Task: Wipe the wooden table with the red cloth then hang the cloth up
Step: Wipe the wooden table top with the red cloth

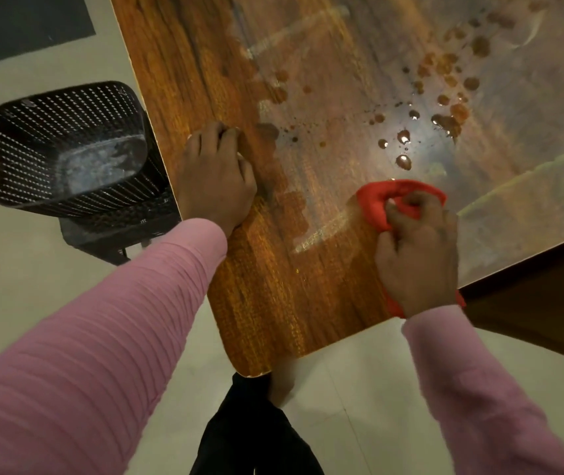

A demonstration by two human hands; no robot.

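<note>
The wooden table (266,275) fills the middle and upper right of the head view, its near corner pointing toward me. Brown liquid drops and splashes (445,97) lie across its glossy far part. My right hand (417,255) is closed around the bunched red cloth (376,204) and presses it on the tabletop near the right edge, just below the spill. A bit of cloth also shows under my wrist. My left hand (215,176) rests knuckles-up on the table near its left edge, fingers curled, nothing in it.
A black perforated plastic basket (64,142) sits on a dark stool left of the table, close to its edge. Pale tiled floor (359,389) lies below the near corner. Dark furniture (541,303) stands under the table's right edge.
</note>
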